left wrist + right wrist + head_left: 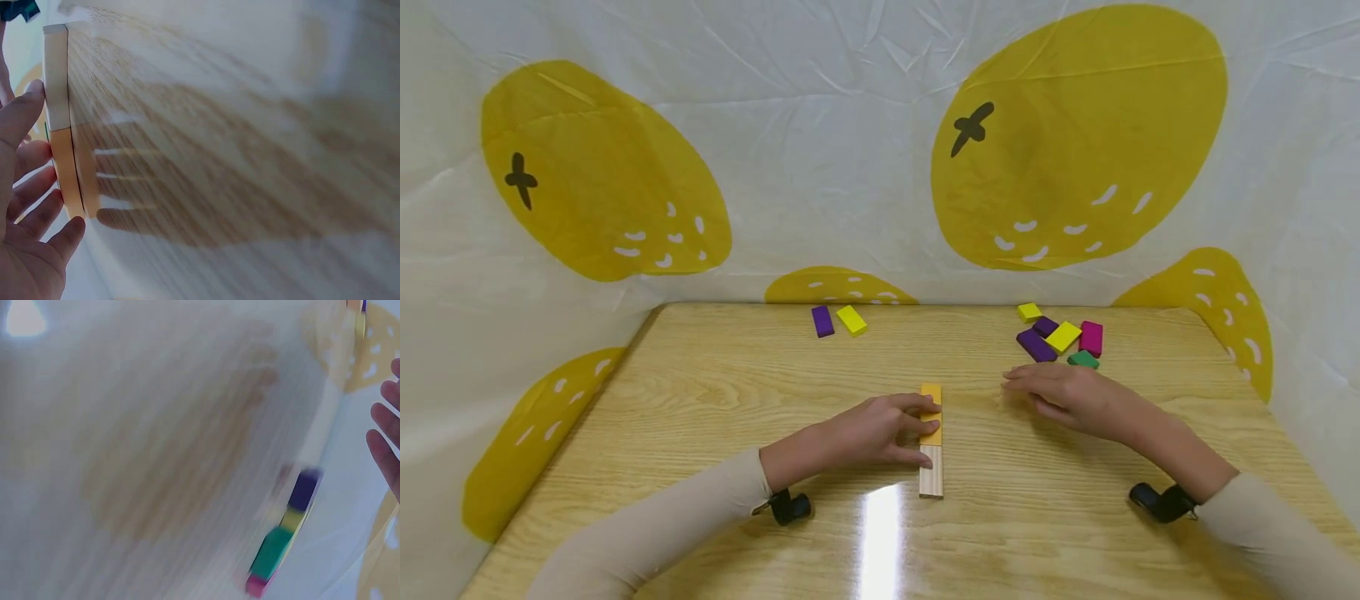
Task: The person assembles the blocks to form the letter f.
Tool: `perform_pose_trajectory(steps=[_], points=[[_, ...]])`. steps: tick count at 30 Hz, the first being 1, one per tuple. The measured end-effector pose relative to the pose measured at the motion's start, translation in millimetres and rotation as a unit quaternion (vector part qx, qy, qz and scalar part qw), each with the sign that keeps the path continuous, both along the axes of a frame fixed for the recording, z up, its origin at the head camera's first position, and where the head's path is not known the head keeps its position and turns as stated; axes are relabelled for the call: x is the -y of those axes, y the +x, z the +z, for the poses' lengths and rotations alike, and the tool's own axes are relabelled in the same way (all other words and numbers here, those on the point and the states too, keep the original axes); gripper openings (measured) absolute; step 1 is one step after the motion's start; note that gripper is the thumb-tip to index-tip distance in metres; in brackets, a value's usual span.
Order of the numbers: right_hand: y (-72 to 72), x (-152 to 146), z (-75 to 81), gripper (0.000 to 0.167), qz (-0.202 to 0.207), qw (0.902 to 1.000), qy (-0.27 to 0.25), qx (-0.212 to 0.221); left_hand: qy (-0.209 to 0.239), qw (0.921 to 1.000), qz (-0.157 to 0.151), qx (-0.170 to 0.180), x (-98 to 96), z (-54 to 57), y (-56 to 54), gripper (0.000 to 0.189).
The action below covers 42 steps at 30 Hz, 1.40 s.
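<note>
In the head view, an orange block (931, 437) and a plain wood block (931, 483) lie end to end in a straight row on the table. My left hand (880, 429) reaches over this row from the left, fingertips on the orange part and thumb at the plain block. The left wrist view shows its fingers (39, 209) spread loosely along the orange block (65, 165), with the thumb beside the plain wood block (56, 81). My right hand (1075, 400) hovers over the table, fingers extended and holding nothing, just in front of a green block (1083, 359).
Around the green block at the back right lie purple (1036, 345), yellow (1063, 337) and magenta (1092, 338) blocks. A purple block (822, 322) and a yellow block (852, 320) lie at the back middle. A lemon-printed white cloth (820, 183) hangs behind the table (715, 400).
</note>
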State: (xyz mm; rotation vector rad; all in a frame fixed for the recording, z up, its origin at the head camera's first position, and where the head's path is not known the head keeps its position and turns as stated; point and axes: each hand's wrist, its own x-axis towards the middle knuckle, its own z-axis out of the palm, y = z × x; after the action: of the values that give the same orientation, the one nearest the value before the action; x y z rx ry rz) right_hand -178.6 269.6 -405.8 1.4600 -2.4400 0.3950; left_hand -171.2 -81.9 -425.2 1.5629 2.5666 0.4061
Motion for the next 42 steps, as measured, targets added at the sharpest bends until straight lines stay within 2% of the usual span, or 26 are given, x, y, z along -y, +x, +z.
perform_pose_trajectory(steps=[2,5,8,11,15,21,28,33,39,42], points=[[-9.7,-8.2,-2.4,0.029,-0.002,0.9999,-0.005,-0.016,0.000,1.0000,0.001,0.000,0.3,-0.3,0.0,0.060],[-25.3,-20.4,-5.1,0.036,0.000,0.9995,-0.010,-0.030,0.000,1.0000,0.001,-0.001,0.6,-0.3,0.1,0.060],[-40.0,-32.3,-7.0,0.032,-0.017,0.9997,-0.004,-0.020,0.001,1.0000,-0.001,0.000,0.7,-0.3,0.2,0.060],[-53.1,-43.4,-9.7,0.055,-0.049,0.9985,0.022,0.011,0.003,1.0000,-0.003,-0.002,0.3,-0.4,0.5,0.060],[-65.8,-52.6,-10.9,0.062,-0.080,0.9929,0.070,0.054,0.007,0.9999,-0.005,-0.006,-0.2,-1.1,0.9,0.060],[-76.8,-55.3,-7.1,0.059,-0.078,0.9882,0.091,0.095,0.008,0.9999,-0.005,-0.012,-0.4,-2.1,0.9,0.060],[-87.1,-51.6,-6.6,0.057,-0.054,0.9907,0.088,0.088,0.004,0.9999,-0.002,-0.014,0.6,-0.3,0.7,0.060],[-87.2,-49.3,-6.1,0.056,-0.071,0.9890,0.087,0.097,0.003,1.0000,0.000,-0.006,0.3,0.2,1.0,0.060],[-85.3,-43.9,-8.0,0.054,-0.080,0.9919,0.075,0.064,0.007,1.0000,-0.003,-0.005,0.8,-0.9,1.2,0.059],[-83.7,-40.4,-7.4,0.055,-0.085,0.9923,0.067,0.060,0.004,0.9999,-0.003,-0.009,1.4,-1.5,1.3,0.060]])
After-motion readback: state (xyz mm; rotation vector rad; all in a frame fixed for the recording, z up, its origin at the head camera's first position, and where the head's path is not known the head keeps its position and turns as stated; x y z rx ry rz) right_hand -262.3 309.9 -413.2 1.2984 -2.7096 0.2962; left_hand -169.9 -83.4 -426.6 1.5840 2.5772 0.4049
